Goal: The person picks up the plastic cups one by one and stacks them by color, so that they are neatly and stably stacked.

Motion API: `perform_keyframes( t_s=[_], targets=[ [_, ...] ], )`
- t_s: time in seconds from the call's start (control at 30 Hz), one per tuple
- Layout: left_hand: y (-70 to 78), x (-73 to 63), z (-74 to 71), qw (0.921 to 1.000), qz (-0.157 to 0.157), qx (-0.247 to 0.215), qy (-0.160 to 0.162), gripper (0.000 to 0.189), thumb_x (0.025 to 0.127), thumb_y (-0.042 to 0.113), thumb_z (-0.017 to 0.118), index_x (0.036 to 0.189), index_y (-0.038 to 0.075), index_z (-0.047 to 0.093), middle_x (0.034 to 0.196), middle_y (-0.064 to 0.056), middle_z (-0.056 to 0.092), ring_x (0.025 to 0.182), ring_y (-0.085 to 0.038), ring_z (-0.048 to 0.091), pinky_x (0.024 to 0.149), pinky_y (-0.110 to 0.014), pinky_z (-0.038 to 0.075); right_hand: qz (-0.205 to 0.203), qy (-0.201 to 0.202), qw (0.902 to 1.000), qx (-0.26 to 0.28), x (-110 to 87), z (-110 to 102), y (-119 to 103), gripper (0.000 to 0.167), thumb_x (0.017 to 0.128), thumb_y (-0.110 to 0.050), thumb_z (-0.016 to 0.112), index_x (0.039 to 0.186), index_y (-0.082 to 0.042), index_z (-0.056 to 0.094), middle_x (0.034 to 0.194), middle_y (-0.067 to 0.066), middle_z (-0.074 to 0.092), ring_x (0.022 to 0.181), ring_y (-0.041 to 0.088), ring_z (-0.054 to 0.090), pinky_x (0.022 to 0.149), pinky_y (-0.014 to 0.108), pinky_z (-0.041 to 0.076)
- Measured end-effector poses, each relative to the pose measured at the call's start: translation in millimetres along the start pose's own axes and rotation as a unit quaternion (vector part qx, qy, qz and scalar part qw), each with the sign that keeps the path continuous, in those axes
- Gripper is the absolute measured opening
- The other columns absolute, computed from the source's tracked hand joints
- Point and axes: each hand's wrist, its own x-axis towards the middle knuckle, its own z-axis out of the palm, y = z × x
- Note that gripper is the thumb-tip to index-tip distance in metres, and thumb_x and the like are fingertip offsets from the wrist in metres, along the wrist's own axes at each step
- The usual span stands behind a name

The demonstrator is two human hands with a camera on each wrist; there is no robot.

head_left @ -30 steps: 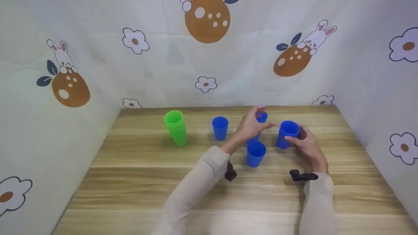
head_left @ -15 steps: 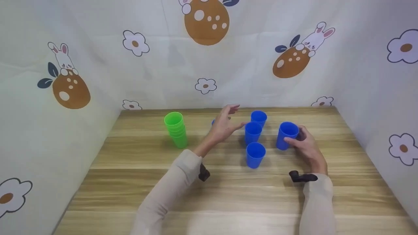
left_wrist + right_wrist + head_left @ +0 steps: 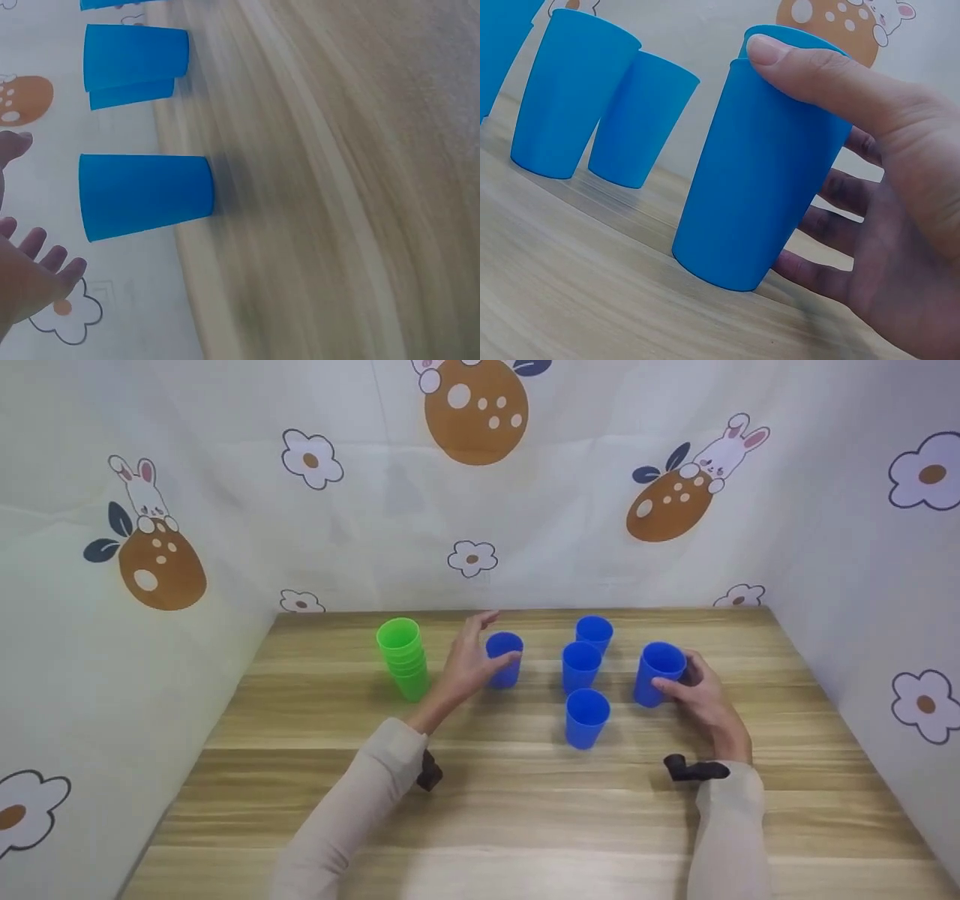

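Observation:
My left hand (image 3: 471, 664) is beside a lone blue cup (image 3: 504, 669), with fingers spread and thumb extended in front of its rim. A gap shows between that hand and the cup in the left wrist view. At the right, my right hand (image 3: 709, 697) grips a blue cup (image 3: 761, 172), thumb near the rim and fingers round its far side. A second rim inside shows another cup nested in it; their base is on the table. Between the hands stand three upright blue cups: the front cup (image 3: 587, 720), the middle cup (image 3: 580, 669) and the back cup (image 3: 595, 630).
A stack of several green cups (image 3: 405, 660) stands left of my left hand. The wooden table (image 3: 540, 825) meets a patterned cloth backdrop (image 3: 375, 525) behind the cups. More cloth hangs along both sides.
My left hand has moved left from above the middle blue cups to the lone blue cup, uncovering the middle ones. My right hand still holds its nested cups in the same place.

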Motion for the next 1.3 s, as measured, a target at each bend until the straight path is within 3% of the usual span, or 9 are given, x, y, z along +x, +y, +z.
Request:
perform_keyframes(
  t_s=[0.07, 0.17, 0.27, 0.33, 0.6, 0.83, 1.1, 1.3],
  targets=[
    [-4.6, 0.0, 0.4, 0.9999, -0.011, -0.003, 0.0, 0.076, 0.083, 0.025, 0.082, 0.146, 0.005, 0.044, 0.148, -0.015, 0.05, 0.139, -0.034, 0.046, 0.117, -0.05, 0.038, -0.002, 0.004, 1.0, 0.003, 0.0, 0, 0, 0.063, 0.092, -0.02, 0.073, 0.142, -0.003, 0.039, 0.148, 0.017, 0.047, 0.133, 0.013, 0.047, 0.121, 0.043, 0.032],
    [-11.0, 0.0, 2.4, 0.9994, -0.033, -0.012, -0.001, 0.078, 0.083, 0.027, 0.082, 0.147, 0.007, 0.042, 0.149, -0.015, 0.048, 0.139, -0.034, 0.045, 0.116, -0.051, 0.04, -0.007, 0.011, 0.9999, 0.006, 0.0, 1, 1, 0.057, 0.091, -0.017, 0.074, 0.138, -0.006, 0.043, 0.135, -0.002, 0.056, 0.122, 0.0, 0.05, 0.113, 0.025, 0.038],
    [-17.1, 0.1, 5.3, 0.9985, -0.046, -0.03, -0.001, 0.081, 0.082, 0.027, 0.083, 0.148, 0.008, 0.041, 0.151, -0.016, 0.046, 0.139, -0.034, 0.045, 0.115, -0.052, 0.039, -0.015, 0.011, 0.9996, 0.023, -0.2, 1, 1, 0.052, 0.091, -0.013, 0.073, 0.134, -0.008, 0.046, 0.123, -0.017, 0.057, 0.117, -0.004, 0.051, 0.103, 0.014, 0.04],
    [-20.7, 0.3, 7.7, 0.9978, -0.052, -0.042, 0.0, 0.082, 0.081, 0.026, 0.083, 0.149, 0.008, 0.04, 0.151, -0.017, 0.045, 0.139, -0.035, 0.045, 0.115, -0.053, 0.039, -0.014, 0.007, 0.9994, 0.032, -0.4, 1, 0, 0.051, 0.091, -0.013, 0.073, 0.134, -0.009, 0.046, 0.121, -0.02, 0.056, 0.118, -0.003, 0.051, 0.101, 0.012, 0.04],
    [-33.6, 3.9, 19.9, 0.9952, -0.061, -0.076, 0.004, 0.081, 0.079, 0.016, 0.084, 0.147, 0.006, 0.039, 0.147, -0.021, 0.048, 0.136, -0.038, 0.048, 0.115, -0.053, 0.04, 0.007, 0.002, 0.9995, 0.03, -0.4, 1, -1, 0.054, 0.091, -0.016, 0.073, 0.137, -0.01, 0.044, 0.126, -0.015, 0.055, 0.121, 0.001, 0.05, 0.104, 0.017, 0.039],
    [-38.1, 6.7, 29.7, 0.9907, -0.102, -0.09, 0.004, 0.084, 0.08, 0.016, 0.084, 0.148, 0.003, 0.036, 0.147, -0.021, 0.049, 0.136, -0.038, 0.049, 0.115, -0.051, 0.042, 0.007, 0.002, 0.9995, 0.032, -1.5, 1, -2, 0.057, 0.091, -0.016, 0.073, 0.138, -0.006, 0.043, 0.126, -0.015, 0.056, 0.121, 0.001, 0.05, 0.103, 0.015, 0.039],
    [-32.4, 8.7, 35.6, 0.984, -0.14, -0.11, 0.011, 0.074, 0.082, 0.016, 0.082, 0.141, 0.003, 0.039, 0.142, -0.023, 0.051, 0.134, -0.038, 0.051, 0.115, -0.052, 0.041, -0.006, 0.002, 0.9986, 0.052, -1.1, 2, -1, 0.051, 0.09, -0.012, 0.073, 0.133, -0.007, 0.045, 0.117, -0.021, 0.059, 0.117, -0.001, 0.054, 0.1, 0.013, 0.042],
    [-23.0, 10.6, 33.9, 0.9839, -0.137, -0.114, 0.007, 0.074, 0.083, 0.019, 0.082, 0.141, 0.003, 0.04, 0.141, -0.022, 0.052, 0.133, -0.038, 0.052, 0.114, -0.051, 0.043, -0.014, 0.001, 0.9959, 0.089, -1.1, 3, 2, 0.047, 0.089, -0.008, 0.073, 0.129, -0.012, 0.049, 0.118, -0.018, 0.062, 0.117, 0.001, 0.055, 0.099, 0.014, 0.044]
  ],
)
